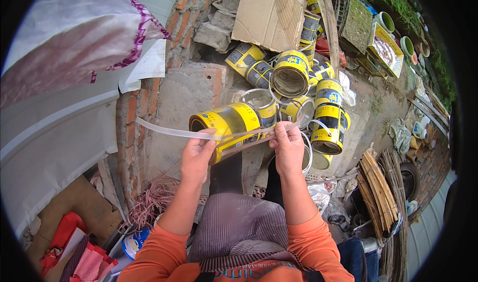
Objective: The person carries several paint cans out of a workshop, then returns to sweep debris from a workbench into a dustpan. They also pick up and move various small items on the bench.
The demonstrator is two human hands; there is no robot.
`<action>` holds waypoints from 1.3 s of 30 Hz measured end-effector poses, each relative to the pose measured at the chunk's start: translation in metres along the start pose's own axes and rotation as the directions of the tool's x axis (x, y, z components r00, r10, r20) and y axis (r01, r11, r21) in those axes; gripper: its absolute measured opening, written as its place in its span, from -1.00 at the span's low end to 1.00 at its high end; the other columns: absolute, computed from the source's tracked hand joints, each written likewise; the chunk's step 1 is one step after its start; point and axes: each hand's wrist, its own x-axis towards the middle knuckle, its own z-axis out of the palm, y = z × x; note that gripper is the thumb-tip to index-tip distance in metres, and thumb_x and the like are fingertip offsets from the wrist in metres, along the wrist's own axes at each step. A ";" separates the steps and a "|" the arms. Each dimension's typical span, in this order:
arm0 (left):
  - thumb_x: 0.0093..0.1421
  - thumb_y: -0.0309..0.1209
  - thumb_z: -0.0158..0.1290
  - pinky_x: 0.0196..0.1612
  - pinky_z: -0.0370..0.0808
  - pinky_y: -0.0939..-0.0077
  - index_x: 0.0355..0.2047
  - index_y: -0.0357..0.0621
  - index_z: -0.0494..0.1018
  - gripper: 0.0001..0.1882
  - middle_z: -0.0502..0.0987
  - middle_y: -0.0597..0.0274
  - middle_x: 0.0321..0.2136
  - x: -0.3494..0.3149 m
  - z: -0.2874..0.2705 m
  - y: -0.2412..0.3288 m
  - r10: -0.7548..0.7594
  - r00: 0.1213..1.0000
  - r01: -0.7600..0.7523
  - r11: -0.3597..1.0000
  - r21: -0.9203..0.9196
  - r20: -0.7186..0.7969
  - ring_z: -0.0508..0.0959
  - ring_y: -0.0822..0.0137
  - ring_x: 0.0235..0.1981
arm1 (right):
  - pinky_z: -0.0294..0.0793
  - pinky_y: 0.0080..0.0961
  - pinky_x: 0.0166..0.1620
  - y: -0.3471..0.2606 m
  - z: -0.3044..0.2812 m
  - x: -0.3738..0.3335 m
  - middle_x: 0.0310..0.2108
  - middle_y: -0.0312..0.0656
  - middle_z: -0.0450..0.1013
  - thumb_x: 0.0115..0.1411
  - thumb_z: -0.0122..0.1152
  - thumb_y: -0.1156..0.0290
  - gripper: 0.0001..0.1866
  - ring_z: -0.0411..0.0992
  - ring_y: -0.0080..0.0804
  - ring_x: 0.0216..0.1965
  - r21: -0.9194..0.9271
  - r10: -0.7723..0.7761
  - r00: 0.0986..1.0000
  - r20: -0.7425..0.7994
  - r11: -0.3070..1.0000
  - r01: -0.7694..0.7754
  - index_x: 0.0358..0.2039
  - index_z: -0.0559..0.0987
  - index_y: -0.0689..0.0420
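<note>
Head view: the flat translucent strip (172, 130) is held up between my two hands, clear of the ground (368, 132), its free end curving out past my left hand (195, 157) toward the ground's left edge, where the brick wall (144, 102) stands. My left thumb and forefinger pinch it; on my right hand (289, 150) the thumb and fingertips are pressed together on the far end of the stretch. Between them I see two strands, and I can't tell whether that's one length doubled over or two. Just beyond lies a big yellow-and-black can (234, 117) on its side; whether the strip touches it I can't tell. What worries me is the pinch: this stuff looks slick, and if I pull harder with one hand it could slide out and spring loose. The free end might also catch on that can's rim, and a tug could then roll it against the open can (268, 115) behind. Past my right hand, toward the ground's right edge, a white handle (322, 124) sticks out by another can (327, 115); if I swing wide, a strand could hook there and drag it over.
</note>
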 end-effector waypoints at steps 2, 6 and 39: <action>0.20 -0.64 -0.07 0.02 0.36 0.48 -0.05 -0.30 0.35 -0.72 0.47 0.13 -0.16 -0.001 0.001 0.000 -0.003 1.000 0.004 1.000 -0.029 0.002 0.45 0.38 -0.12 | 0.32 -0.75 -0.46 0.002 -0.001 0.000 -0.49 -0.28 0.46 0.20 0.16 0.38 -0.86 0.35 -0.65 -0.52 -0.011 0.004 1.000 0.001 1.000 -0.004 -0.30 0.46 0.16; 0.20 -0.64 -0.07 0.03 0.35 0.47 -0.04 -0.31 0.34 -0.71 0.46 0.12 -0.14 -0.002 0.001 0.001 -0.017 1.000 0.017 0.998 -0.068 -0.005 0.44 0.37 -0.11 | 0.32 -0.74 -0.45 0.005 -0.002 -0.001 -0.48 -0.28 0.47 0.18 0.18 0.38 -0.85 0.36 -0.66 -0.51 -0.076 -0.013 1.000 0.003 0.997 0.013 -0.31 0.48 0.17; 0.19 -0.59 0.01 -0.01 0.39 0.49 -0.10 -0.36 0.42 -0.75 0.51 0.14 -0.21 -0.002 0.011 -0.009 0.002 1.000 -0.002 0.999 0.049 0.004 0.49 0.37 -0.17 | 0.32 -0.73 -0.44 0.014 0.035 -0.012 -0.53 -0.39 0.41 0.10 0.23 0.43 -0.86 0.32 -0.71 -0.53 -0.590 0.055 0.987 0.150 0.806 0.045 -0.35 0.52 0.19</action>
